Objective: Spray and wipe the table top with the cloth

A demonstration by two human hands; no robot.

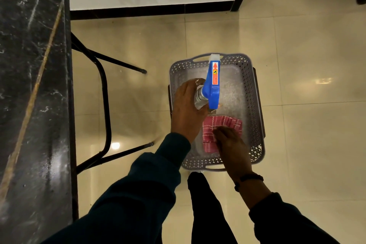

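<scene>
Right now your left hand (187, 109) grips the spray bottle (212, 85) by its neck over the basket (255, 93) on the floor, while your right hand (230, 142) presses on the red cloth (223, 123) inside it. Pinch the cloth firmly, lift both clear, then turn to the counter (29, 85) on your left.

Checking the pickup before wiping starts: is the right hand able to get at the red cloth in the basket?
Probably yes: the right hand already rests on the red cloth in the open-topped basket, with nothing covering it.
</scene>
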